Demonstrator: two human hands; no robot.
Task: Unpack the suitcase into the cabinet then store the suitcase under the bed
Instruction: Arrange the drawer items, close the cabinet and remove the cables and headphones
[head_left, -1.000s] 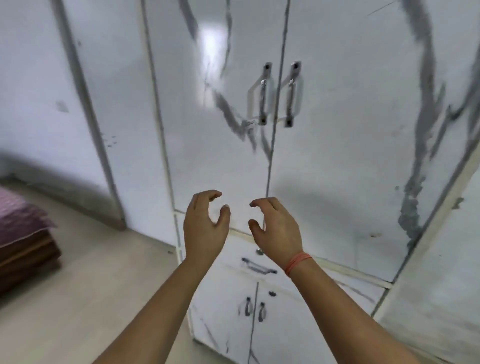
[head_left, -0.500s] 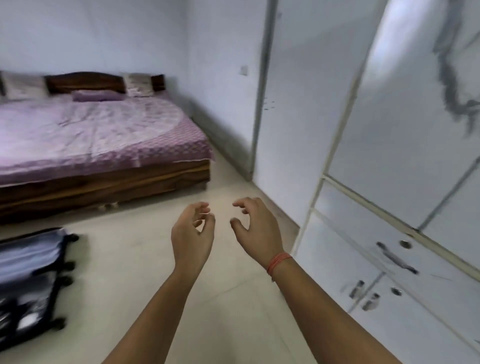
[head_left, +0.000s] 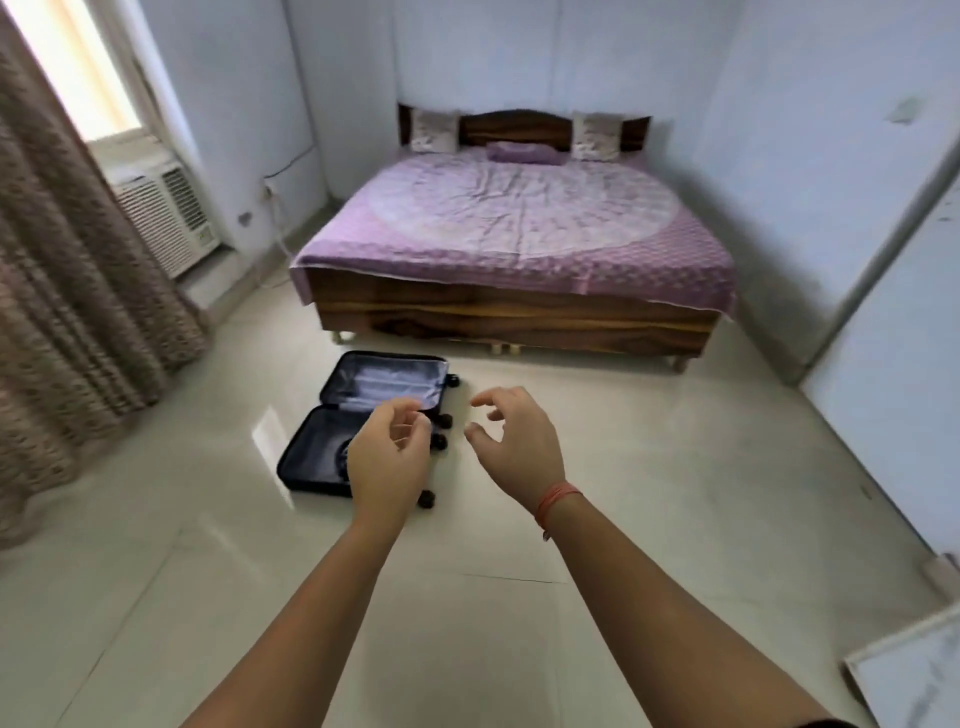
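Suitcase (head_left: 384, 382) lies splayed open on floor (head_left: 675, 493), wheels to right, just short of bed (head_left: 498, 223) foot, handy for sliding under once shut. Both halves look empty, though left hand (head_left: 387, 462) hides part of near half. Left hand and right hand (head_left: 519, 447) are loosely curled, holding nothing, raised ahead, likely to close lid.

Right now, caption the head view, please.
Empty left hand and right hand held out toward the open suitcase on the floor before the bed.

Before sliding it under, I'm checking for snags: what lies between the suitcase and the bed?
Only bare floor lies between the suitcase and the bed frame, per the head view.
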